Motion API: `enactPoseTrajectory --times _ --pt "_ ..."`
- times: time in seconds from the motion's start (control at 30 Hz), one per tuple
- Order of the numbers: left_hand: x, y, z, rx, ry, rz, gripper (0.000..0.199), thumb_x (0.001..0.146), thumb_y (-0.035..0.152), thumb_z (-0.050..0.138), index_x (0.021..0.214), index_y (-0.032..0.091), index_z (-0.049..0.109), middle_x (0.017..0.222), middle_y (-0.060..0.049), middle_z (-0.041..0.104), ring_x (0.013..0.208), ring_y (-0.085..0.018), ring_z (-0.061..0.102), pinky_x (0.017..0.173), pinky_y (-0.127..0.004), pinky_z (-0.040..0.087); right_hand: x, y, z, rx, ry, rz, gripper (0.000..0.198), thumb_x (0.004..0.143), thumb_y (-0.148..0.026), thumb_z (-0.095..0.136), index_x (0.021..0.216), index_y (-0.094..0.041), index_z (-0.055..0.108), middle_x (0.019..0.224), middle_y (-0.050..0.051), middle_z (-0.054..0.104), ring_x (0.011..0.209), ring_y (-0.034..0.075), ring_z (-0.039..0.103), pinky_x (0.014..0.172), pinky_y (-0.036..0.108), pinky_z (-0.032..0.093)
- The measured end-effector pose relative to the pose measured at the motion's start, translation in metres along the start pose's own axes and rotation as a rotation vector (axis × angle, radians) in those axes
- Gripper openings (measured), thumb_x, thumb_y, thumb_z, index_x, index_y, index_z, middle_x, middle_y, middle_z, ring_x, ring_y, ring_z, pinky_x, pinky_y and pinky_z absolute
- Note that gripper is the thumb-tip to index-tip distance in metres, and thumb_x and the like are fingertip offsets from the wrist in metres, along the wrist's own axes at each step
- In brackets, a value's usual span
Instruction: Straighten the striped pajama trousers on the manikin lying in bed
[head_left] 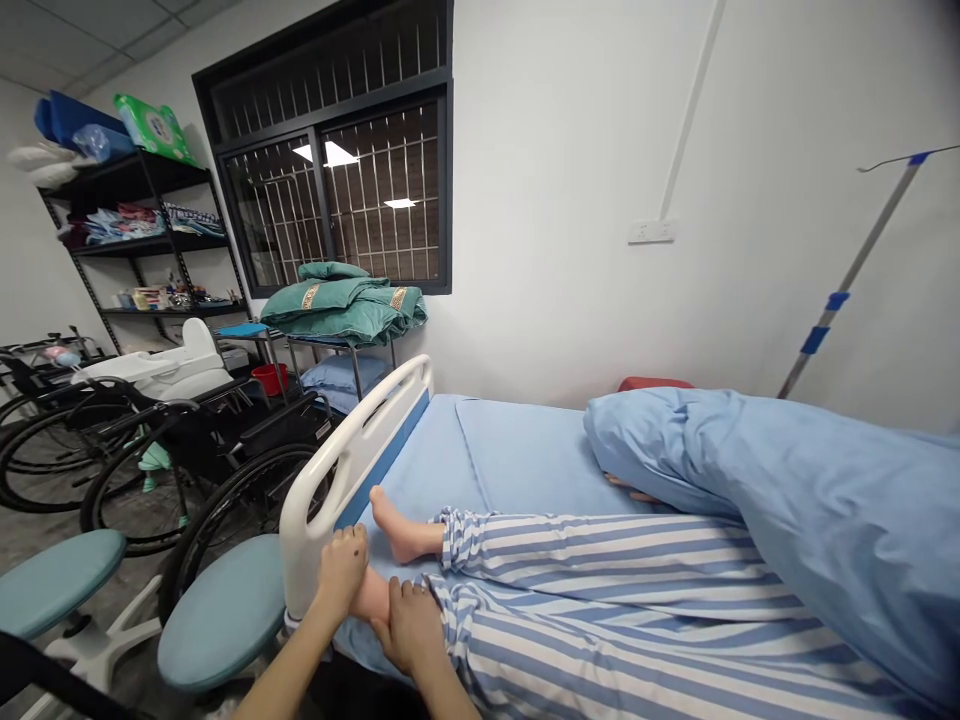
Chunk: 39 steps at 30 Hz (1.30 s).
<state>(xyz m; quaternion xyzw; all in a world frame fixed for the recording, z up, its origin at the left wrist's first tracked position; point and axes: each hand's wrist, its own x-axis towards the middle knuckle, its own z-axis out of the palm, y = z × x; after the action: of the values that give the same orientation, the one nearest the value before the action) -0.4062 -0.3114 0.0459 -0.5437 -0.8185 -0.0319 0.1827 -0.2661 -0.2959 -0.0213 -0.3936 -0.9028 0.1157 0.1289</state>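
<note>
Room: a white wall [540, 200] with a barred window [382, 190] backs the bed; wheelchairs [187, 435] and two stools [225, 612] stand at the left.
Bed: the blue sheet [517, 450] runs left to right, ending at the white footboard [298, 515].
Near foot: it lies at the bed's near left, just beside the footboard; between the two hands a bare stretch of near ankle [369, 598] shows.
Left hand [343, 565]: fingers together, curled over the front of the foot, probably to control its angle.
Right hand [414, 625]: fingers wrapped over the ankle and lower shin, seemingly to steady the leg.
Direction: the near leg's long axis runs from right to left along the bed, foot end left; the toes are hidden under the left hand.
Far foot [397, 527]: untouched, heel down, toes up and slightly left.
Striped trousers [600, 560]: cuffs bunched above both ankles, likely leaving skin free to grip.
Blanket [750, 460]: heaped at the right, apparently keeping the lower legs uncovered.
</note>
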Motion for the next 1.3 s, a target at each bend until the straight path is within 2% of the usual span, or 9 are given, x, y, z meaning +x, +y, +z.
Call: enactPoseTrajectory --times 0.13,0.37,0.47,0.7,0.93,1.1,1.2,1.3 --pt "-0.004 -0.004 0.005 0.05 0.049 0.02 0.032 0.083 0.009 0.029 0.1 0.012 0.056 0.086 -0.009 0.059 0.08 -0.018 0.057 0.065 -0.027 0.043 0.0 0.0 0.002 -0.006 0.005 -0.002 0.05 0.076 -0.044 0.048 0.117 -0.014 0.047 0.097 0.017 0.059 0.09 0.032 0.056 0.076 0.045 0.04" --pt "-0.016 -0.002 0.005 0.09 0.063 -0.019 0.035 0.082 0.007 0.028 0.098 0.013 0.058 0.091 -0.009 0.056 0.082 -0.021 0.054 0.068 -0.031 0.045 0.0 -0.002 0.004 -0.028 0.003 -0.002 0.048 0.076 -0.044 0.048 0.114 -0.014 0.048 0.096 0.016 0.059 0.089 0.031 0.056 0.076 0.043 0.04" --pt "-0.025 0.0 0.005 0.099 0.068 -0.073 0.035 0.083 0.007 0.027 0.095 0.014 0.059 0.094 -0.009 0.054 0.08 -0.019 0.054 0.063 -0.029 0.047 0.0 -0.003 -0.001 -0.027 -0.009 -0.005 0.046 0.077 -0.043 0.047 0.114 -0.015 0.049 0.096 0.016 0.059 0.089 0.03 0.056 0.075 0.041 0.04" --pt "-0.039 0.003 0.011 0.109 0.14 -0.156 0.041 0.083 0.009 0.03 0.119 0.015 0.049 0.099 -0.011 0.052 0.075 -0.014 0.055 0.058 -0.023 0.048 -0.003 -0.003 -0.004 -0.006 -0.012 -0.01 0.045 0.079 -0.041 0.046 0.114 -0.014 0.049 0.097 0.017 0.059 0.09 0.03 0.056 0.077 0.04 0.04" --pt "-0.041 0.011 0.004 0.017 0.168 -0.252 0.044 0.087 0.02 0.029 0.127 0.008 0.042 0.095 -0.014 0.055 0.071 -0.017 0.059 0.059 -0.027 0.047 -0.004 -0.003 -0.003 0.005 0.006 -0.004 0.04 0.078 -0.04 0.048 0.109 -0.015 0.051 0.096 0.016 0.06 0.089 0.03 0.056 0.076 0.042 0.04" --pt "-0.042 0.011 0.004 -0.112 0.165 -0.35 0.044 0.089 0.028 0.028 0.121 0.004 0.044 0.091 -0.016 0.058 0.067 -0.019 0.061 0.055 -0.027 0.044 -0.004 -0.004 -0.004 -0.001 0.005 -0.002 0.043 0.078 -0.04 0.048 0.112 -0.014 0.051 0.096 0.017 0.059 0.089 0.031 0.056 0.076 0.043 0.04" --pt "-0.043 0.008 0.007 -0.191 0.164 -0.373 0.041 0.09 0.032 0.024 0.111 0.007 0.048 0.09 -0.014 0.062 0.073 -0.019 0.062 0.058 -0.027 0.043 -0.005 -0.004 -0.005 -0.011 0.007 -0.016 0.048 0.078 -0.041 0.047 0.117 -0.013 0.049 0.097 0.017 0.06 0.089 0.032 0.056 0.077 0.044 0.04" --pt "-0.045 0.005 0.009 -0.233 0.134 -0.409 0.039 0.09 0.037 0.024 0.098 0.01 0.051 0.079 -0.011 0.065 0.069 -0.019 0.062 0.058 -0.027 0.04 -0.005 -0.003 -0.005 -0.014 0.019 -0.023 0.046 0.079 -0.041 0.046 0.116 -0.014 0.049 0.096 0.016 0.06 0.089 0.032 0.056 0.077 0.044 0.04"
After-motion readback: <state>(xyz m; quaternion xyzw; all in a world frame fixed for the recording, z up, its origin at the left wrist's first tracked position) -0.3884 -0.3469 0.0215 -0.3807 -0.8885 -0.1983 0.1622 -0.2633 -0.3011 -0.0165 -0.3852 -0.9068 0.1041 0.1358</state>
